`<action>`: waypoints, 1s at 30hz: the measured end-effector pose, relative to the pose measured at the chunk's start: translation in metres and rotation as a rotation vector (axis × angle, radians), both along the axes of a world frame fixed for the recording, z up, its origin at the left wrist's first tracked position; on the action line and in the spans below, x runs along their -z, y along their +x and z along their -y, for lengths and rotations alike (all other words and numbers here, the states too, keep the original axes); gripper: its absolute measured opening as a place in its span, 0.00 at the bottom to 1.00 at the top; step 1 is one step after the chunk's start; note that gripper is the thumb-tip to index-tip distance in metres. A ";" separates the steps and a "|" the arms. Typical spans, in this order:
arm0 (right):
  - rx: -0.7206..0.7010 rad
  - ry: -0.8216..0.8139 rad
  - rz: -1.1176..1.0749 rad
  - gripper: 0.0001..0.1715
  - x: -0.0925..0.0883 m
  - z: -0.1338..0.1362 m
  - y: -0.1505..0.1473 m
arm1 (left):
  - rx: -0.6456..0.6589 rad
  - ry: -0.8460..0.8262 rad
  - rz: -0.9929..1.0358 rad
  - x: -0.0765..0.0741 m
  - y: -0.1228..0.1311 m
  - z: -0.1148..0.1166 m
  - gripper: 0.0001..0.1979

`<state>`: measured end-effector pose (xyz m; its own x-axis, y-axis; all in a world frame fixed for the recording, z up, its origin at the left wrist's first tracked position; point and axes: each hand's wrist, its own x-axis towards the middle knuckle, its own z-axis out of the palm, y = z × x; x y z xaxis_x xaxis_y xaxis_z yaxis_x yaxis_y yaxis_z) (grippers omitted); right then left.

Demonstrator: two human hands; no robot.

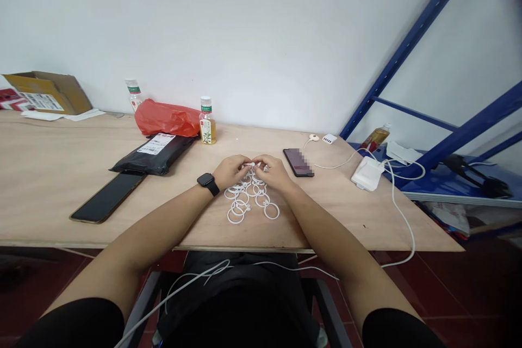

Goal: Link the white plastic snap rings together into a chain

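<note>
My left hand (233, 171), with a black smartwatch (208, 184) on the wrist, is closed with its fingertips pinching a small white piece (252, 164), seemingly part of a plastic curtain ring. From the other side my right hand (274, 172) pinches the same piece, and the fingertips of both hands nearly meet. Below them several white plastic curtain rings (265, 210) with small eyelets lie on the wooden table (244, 236). They overlap in two strands that run toward me. Whether the rings are linked is too small to tell. My fingers partly cover the uppermost rings.
A phone (297, 162) lies to the right, near a white charger box (367, 173) with cables. Leftward are a larger phone (106, 197), a black parcel (153, 157), a red bag (167, 118), a drink bottle (207, 122) and a cardboard box (51, 92). Blue shelving (411, 32) stands at right.
</note>
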<state>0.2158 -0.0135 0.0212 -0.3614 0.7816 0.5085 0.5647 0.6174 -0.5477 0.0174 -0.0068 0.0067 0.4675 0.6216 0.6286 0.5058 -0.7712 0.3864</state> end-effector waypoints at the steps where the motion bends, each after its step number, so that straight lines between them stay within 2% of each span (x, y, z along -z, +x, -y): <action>1: 0.002 0.006 -0.006 0.13 0.000 0.000 0.000 | -0.006 -0.013 0.007 0.001 0.000 0.000 0.11; 8: -0.016 0.022 -0.013 0.12 -0.001 0.001 -0.001 | -0.029 -0.039 0.036 0.004 0.000 -0.002 0.09; 21: 0.030 -0.086 -0.007 0.07 0.001 0.001 -0.007 | 0.021 0.014 -0.112 0.003 0.004 0.000 0.06; 30: -0.075 -0.013 -0.082 0.09 0.007 -0.005 -0.008 | -0.024 0.075 -0.146 0.000 0.005 0.000 0.06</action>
<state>0.2079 -0.0088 0.0137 -0.3770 0.7607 0.5284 0.4697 0.6488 -0.5987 0.0224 -0.0065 0.0064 0.5426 0.5873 0.6005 0.5710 -0.7822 0.2491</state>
